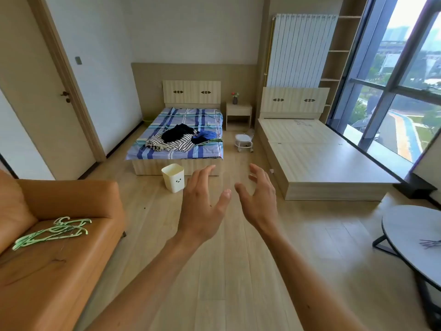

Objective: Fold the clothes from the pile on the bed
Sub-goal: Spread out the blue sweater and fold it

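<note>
A: Grip state?
B: Both empty. The left hand [202, 206] and right hand [259, 199] were up over the floor, fingers spread apart.
A: Target?
B: The heap of striped, black and blue clothes [177, 138] lay well ahead and slightly left on the blue plaid-sheeted bed [207, 115], its long axis across the bed. I judged the left hand marginally nearer.

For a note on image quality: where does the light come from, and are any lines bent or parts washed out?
Head view: daylight enters through the window at right, washed out near its top; wide-angle distortion tilts and bends the door frame; the clothes pile is small but readable; left hand and right hand are evenly lit.
</note>
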